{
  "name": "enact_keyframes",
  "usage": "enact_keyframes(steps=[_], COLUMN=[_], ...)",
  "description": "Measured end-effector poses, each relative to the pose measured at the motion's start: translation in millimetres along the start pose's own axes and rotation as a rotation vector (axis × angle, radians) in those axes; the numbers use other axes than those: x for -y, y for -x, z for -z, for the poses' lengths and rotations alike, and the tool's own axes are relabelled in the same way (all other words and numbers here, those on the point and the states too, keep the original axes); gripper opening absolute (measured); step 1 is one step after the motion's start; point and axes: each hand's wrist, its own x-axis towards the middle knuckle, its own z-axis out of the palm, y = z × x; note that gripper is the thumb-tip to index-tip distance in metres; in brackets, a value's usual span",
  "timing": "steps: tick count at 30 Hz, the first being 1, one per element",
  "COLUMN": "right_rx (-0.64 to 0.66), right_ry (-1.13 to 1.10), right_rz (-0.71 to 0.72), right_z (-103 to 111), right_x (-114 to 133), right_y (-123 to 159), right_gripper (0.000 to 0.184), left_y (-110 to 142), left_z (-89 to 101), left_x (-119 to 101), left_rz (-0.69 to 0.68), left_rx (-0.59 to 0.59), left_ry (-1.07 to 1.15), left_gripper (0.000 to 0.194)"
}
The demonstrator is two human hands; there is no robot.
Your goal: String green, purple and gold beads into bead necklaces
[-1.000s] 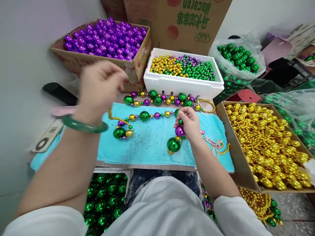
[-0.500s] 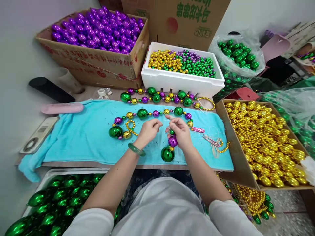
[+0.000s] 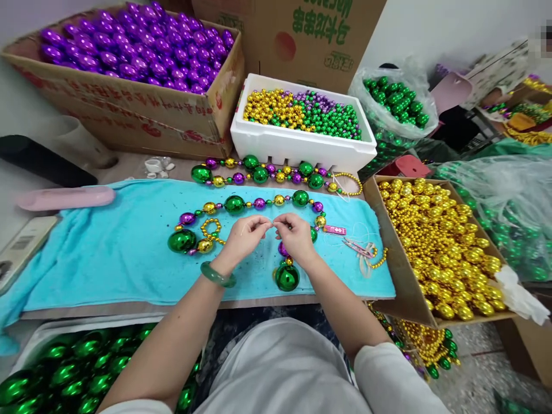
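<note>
My left hand point(image 3: 246, 237), with a green bangle point(image 3: 218, 275) at the wrist, is closed in a pinch. Its fingertips meet those of my right hand point(image 3: 295, 234), also pinched. Between them runs a fine, pale thread, barely visible. A bead garland point(image 3: 234, 204) of green, purple and gold balls curves around my hands on the turquoise towel point(image 3: 129, 241). One end hangs below my right hand, finishing in a large green ball point(image 3: 287, 278). Near my left hand lies a loop of small gold beads point(image 3: 211, 227). My right hand partly hides some balls.
Behind the towel lies another garland point(image 3: 260, 175), before a white foam box point(image 3: 302, 146) of small beads. A carton point(image 3: 129, 115) holds purple balls; another carton point(image 3: 401, 270) at right holds gold ones. Pink scissors point(image 3: 359, 248) and a pink label point(image 3: 335, 230) lie right. Green balls point(image 3: 69, 368) fill a tray lower left.
My hands, apart half a second ago, have come together with fingertips touching. The camera view has turned, so the scene has shifted left. The garland keeps nearly the same layout.
</note>
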Motion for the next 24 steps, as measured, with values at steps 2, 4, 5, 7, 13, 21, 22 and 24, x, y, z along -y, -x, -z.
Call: enact_keyframes(steps=[2, 4, 5, 7, 13, 21, 22, 24], right_rx=[-0.029, -0.055, -0.053, -0.011, 0.143, 0.059, 0.007, -0.084], right_ry=[0.11, 0.26, 0.339, 0.478, 0.719, 0.426, 0.292, 0.062], right_rz=[0.025, 0.063, 0.082, 0.105, 0.059, -0.105, -0.176, -0.297], right_z=[1.4, 4.2, 5.7, 8.3, 8.9, 11.5, 11.4, 9.5], right_x=[0.0, 2.0, 3.5, 6.9, 13.3, 20.2, 20.0, 17.6], right_y=[-0.7, -2.0, -2.7, -4.0, -5.5, -15.1, -16.6, -18.3], right_gripper=[0.012, 0.012, 0.013, 0.016, 0.026, 0.014, 0.011, 0.008], left_y=[0.2, 1.8, 3.3, 7.6, 20.0, 14.2, 14.5, 16.8], left_z=[1.8, 4.2, 5.6, 8.2, 9.5, 9.6, 7.9, 2.5], left_x=[5.0, 11.1, 14.1, 19.1, 28.1, 30.0, 30.5, 33.4], left_rz=[-0.028, -0.055, -0.079, -0.186, -0.634, -0.663, -0.632, -0.599], left_rx=[0.03, 0.055, 0.054, 0.009, -0.103, -0.158, -0.17, -0.161], left_ry=[-0.043, -0.133, -0.197, -0.352, -0.839, -0.739, -0.676, -0.615], left_gripper=[0.017, 0.015, 0.013, 0.012, 0.025, 0.021, 0.019, 0.018])
